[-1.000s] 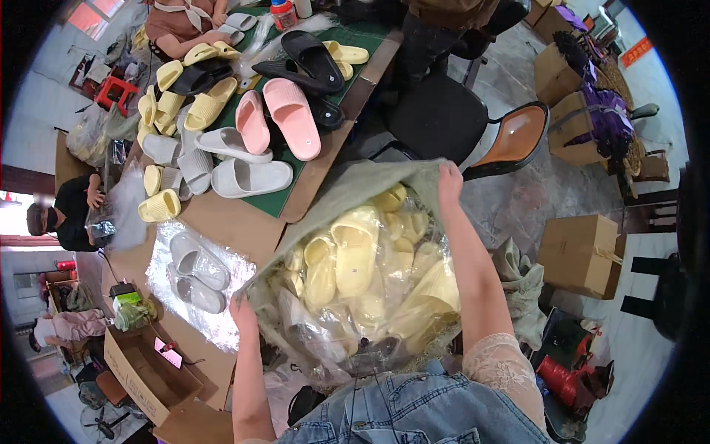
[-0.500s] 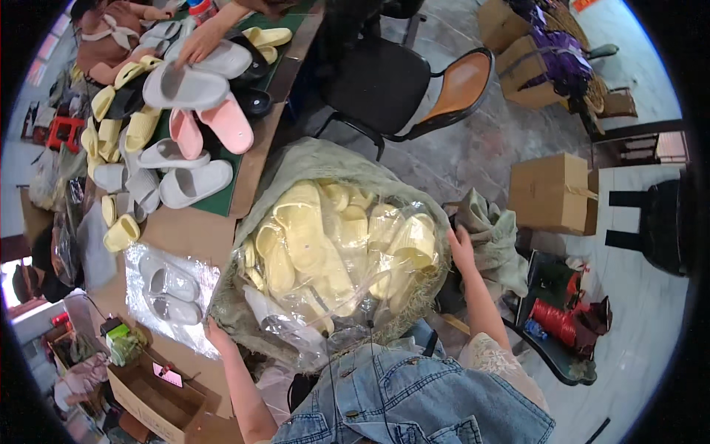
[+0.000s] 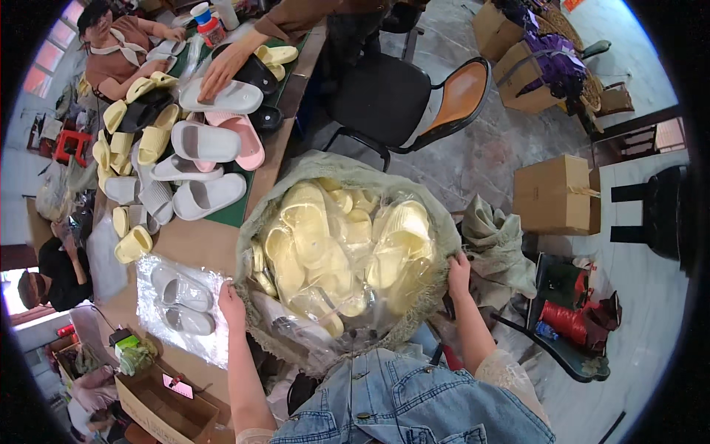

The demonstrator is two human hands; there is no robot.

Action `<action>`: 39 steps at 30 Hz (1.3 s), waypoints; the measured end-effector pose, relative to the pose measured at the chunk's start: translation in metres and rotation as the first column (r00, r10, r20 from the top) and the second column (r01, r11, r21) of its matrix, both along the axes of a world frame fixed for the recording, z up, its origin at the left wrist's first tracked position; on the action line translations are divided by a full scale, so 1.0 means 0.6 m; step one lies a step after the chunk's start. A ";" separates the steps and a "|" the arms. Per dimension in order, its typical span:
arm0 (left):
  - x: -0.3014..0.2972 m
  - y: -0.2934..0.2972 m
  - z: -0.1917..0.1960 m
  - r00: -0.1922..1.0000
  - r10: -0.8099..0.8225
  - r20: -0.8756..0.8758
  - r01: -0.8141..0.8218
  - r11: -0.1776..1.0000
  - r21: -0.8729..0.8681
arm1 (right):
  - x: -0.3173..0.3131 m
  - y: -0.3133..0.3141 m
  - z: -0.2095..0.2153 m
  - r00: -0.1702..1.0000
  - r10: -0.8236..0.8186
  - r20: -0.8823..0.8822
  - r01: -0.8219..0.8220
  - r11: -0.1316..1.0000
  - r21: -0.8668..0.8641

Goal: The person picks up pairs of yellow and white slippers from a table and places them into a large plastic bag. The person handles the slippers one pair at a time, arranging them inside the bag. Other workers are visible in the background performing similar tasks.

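Note:
A large greenish woven sack (image 3: 355,167) gapes wide in front of me. Inside it lie pale yellow slide slippers (image 3: 303,240), several pairs wrapped in clear plastic. My left hand (image 3: 233,305) is closed on the sack's left rim, some of its fingers hidden by the fabric. On the opposite side, my right hand (image 3: 459,275) grips the right rim. Close by my left hand, a pair of grey slippers (image 3: 183,288) rests in a clear plastic bag (image 3: 151,314) on the table. Another sack (image 3: 499,259), crumpled, lies just beyond my right hand.
Loose grey, yellow, pink and black slippers (image 3: 209,196) crowd the table at left. A co-worker's hand (image 3: 225,70) reaches over them; another person (image 3: 122,59) sits behind. A black chair (image 3: 381,100) stands beyond the sack. Cardboard boxes (image 3: 551,194) are at right and an open one (image 3: 166,407) lower left.
My left hand has risen along the rim, and the sack's mouth is rounder and wider. The co-worker's hand has moved off a grey slipper, which now lies lower on the pile.

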State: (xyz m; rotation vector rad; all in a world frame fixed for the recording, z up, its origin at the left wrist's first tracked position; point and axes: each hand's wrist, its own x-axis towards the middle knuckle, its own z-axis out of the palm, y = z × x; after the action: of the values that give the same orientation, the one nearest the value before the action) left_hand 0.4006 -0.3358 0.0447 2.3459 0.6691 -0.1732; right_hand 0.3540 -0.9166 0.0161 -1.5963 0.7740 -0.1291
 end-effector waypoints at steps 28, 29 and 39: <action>-0.043 -0.184 0.186 0.783 0.597 0.174 -0.311 0.617 -0.723 | -0.077 -0.004 0.299 0.868 -0.385 0.312 0.271 0.896 0.352; -0.041 -0.173 0.200 0.761 0.623 0.180 -0.300 0.584 -0.754 | -0.076 -0.004 0.338 0.859 -0.399 0.320 0.262 0.881 0.394; -0.044 -0.374 0.214 0.932 0.054 0.359 0.102 0.911 -0.400 | -0.053 0.049 0.323 0.926 0.350 0.143 -0.356 0.934 0.014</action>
State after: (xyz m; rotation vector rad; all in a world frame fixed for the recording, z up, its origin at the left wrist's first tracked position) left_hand 0.3744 -0.5599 0.1730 1.9046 0.3735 0.1034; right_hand 0.3223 -0.8870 0.2100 -1.6448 0.3696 0.0371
